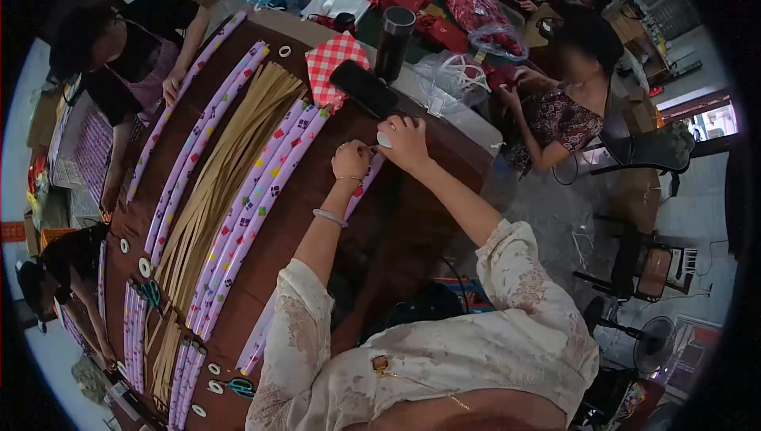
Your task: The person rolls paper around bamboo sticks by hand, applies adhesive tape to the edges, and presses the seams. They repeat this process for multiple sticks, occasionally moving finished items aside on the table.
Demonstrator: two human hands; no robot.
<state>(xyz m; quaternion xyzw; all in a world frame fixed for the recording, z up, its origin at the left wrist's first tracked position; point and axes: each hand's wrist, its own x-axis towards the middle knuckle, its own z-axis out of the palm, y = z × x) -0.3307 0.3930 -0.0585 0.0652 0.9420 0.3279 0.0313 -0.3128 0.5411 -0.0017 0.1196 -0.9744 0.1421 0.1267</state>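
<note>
A purple patterned roll (pixel 365 184) lies near the table's front edge, its upper end under my hands. My left hand (pixel 350 162) is closed around that end. Beside it, my right hand (pixel 403 143) has bent fingers closed on a small white tape roll (pixel 384 139). Several more patterned rolls (pixel 255 192) lie to the left, alongside a bundle of brown paper strips (pixel 230 142). Just above my hands are a black phone (pixel 364 89) and a red-and-white checked cloth (pixel 333 62).
A dark tumbler (pixel 393 44) stands behind the phone. Scissors (pixel 240 387) and tape rolls (pixel 145 266) lie on the brown table (pixel 297 288). Two people work at the left side; others sit at the upper right by red items (pixel 444 31). A fan (pixel 655 344) stands at right.
</note>
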